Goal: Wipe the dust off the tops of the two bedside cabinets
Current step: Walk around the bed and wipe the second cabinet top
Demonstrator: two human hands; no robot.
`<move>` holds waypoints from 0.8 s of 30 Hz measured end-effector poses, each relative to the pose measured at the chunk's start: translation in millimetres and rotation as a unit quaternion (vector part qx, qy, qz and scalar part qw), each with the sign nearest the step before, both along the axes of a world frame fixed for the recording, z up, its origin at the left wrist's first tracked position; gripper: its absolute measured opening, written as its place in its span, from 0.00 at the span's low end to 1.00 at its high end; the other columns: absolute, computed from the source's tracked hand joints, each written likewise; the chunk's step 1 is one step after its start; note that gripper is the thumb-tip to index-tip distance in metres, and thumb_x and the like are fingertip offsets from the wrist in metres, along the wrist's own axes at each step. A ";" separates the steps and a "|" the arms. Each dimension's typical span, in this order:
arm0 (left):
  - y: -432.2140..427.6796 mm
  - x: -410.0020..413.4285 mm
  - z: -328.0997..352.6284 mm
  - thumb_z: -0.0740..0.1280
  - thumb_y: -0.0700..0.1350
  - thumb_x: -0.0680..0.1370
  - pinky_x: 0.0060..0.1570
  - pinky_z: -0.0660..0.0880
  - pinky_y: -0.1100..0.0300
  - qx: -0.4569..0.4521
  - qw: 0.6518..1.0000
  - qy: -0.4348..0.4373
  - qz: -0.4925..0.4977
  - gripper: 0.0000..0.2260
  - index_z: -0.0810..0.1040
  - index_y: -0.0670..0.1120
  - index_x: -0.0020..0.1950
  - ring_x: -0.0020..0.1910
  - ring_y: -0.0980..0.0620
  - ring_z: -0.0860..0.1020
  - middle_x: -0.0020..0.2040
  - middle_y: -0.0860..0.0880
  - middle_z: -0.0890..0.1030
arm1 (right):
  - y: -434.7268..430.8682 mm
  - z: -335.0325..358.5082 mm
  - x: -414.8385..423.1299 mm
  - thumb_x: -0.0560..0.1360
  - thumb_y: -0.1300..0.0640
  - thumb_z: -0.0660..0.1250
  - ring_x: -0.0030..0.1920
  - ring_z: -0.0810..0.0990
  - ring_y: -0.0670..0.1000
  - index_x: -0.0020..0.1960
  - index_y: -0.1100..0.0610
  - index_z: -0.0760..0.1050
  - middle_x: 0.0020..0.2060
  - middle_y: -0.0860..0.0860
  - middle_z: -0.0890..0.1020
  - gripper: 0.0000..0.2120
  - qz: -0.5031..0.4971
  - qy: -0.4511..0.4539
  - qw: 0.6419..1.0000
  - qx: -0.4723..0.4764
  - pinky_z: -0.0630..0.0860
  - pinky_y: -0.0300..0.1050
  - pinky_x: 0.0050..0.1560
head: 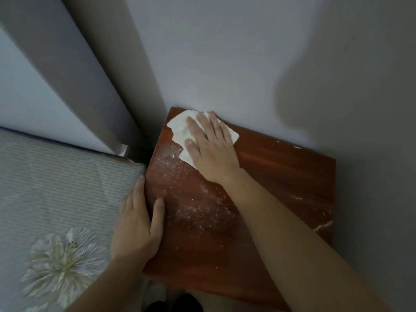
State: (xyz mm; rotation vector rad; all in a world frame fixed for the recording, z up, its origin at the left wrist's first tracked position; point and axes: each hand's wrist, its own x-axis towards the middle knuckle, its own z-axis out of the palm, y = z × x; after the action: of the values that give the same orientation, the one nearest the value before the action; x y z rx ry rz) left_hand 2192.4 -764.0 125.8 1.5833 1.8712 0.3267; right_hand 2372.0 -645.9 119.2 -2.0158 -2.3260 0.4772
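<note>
A reddish-brown wooden bedside cabinet top point(281, 176) fills the middle of the view, set against the wall. White dust point(193, 210) speckles its left and centre. My right hand point(209, 149) lies flat with fingers spread on a white paper towel point(180, 127) at the cabinet's far left corner. My left hand point(137, 226) grips the cabinet's left edge, thumb on the top and fingers down the side next to the bed.
A bed with a striped grey cover point(56, 181) and a white flower print point(63, 262) lies to the left, touching the cabinet. A grey headboard point(101, 75) rises at the upper left. The pale wall point(247, 52) stands behind. White streaks point(324, 226) mark the cabinet's right edge.
</note>
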 end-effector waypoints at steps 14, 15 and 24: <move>-1.2 -2.7 -4.3 0.46 0.61 0.77 0.67 0.61 0.54 0.046 0.999 -0.019 -0.006 0.33 0.57 0.43 0.76 0.69 0.49 0.64 0.71 0.45 0.68 | 4.6 1.4 -39.2 0.81 0.46 0.46 0.77 0.41 0.52 0.77 0.47 0.49 0.78 0.49 0.49 0.25 0.013 0.027 1.000 -0.005 0.42 0.53 0.77; -2.1 -2.7 -4.0 0.46 0.61 0.77 0.68 0.60 0.54 0.046 0.999 -0.023 -0.003 0.33 0.57 0.43 0.76 0.70 0.49 0.63 0.72 0.45 0.67 | -1.4 2.8 -45.2 0.81 0.46 0.46 0.77 0.41 0.52 0.77 0.47 0.49 0.78 0.49 0.49 0.25 0.039 0.023 0.999 -0.005 0.42 0.53 0.77; -1.3 -2.9 -4.1 0.45 0.61 0.76 0.71 0.58 0.51 0.033 0.999 -0.024 0.006 0.34 0.55 0.42 0.77 0.72 0.46 0.61 0.73 0.42 0.64 | -67.1 -1.2 105.9 0.82 0.43 0.42 0.77 0.51 0.58 0.74 0.51 0.58 0.76 0.55 0.57 0.25 -0.059 -0.083 0.995 -0.003 0.52 0.61 0.75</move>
State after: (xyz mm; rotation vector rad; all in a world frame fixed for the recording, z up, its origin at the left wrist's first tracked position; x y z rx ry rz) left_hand 2189.5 -765.3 121.7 1.5944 1.8518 0.4326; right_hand 2477.9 -713.0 118.0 -2.2596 -2.2774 0.3219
